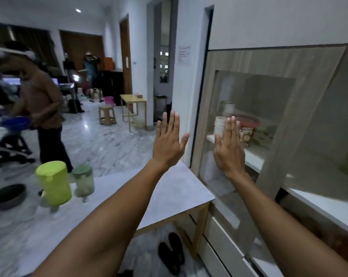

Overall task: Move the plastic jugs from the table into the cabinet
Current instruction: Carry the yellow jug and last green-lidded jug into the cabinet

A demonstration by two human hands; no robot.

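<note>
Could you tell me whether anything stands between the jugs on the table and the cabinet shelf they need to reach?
Yes: the cabinet's glass door looks closed across the shelf. The lime-green jug and clear jug remain on the table.

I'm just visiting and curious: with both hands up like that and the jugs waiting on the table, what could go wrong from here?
1. The green jug and the clear jug stand near the table's far edge; a careless reach might tip them off.
2. The cabinet's glass door looks shut in front of the empty hands, so carrying a jug straight over could knock it.
</note>
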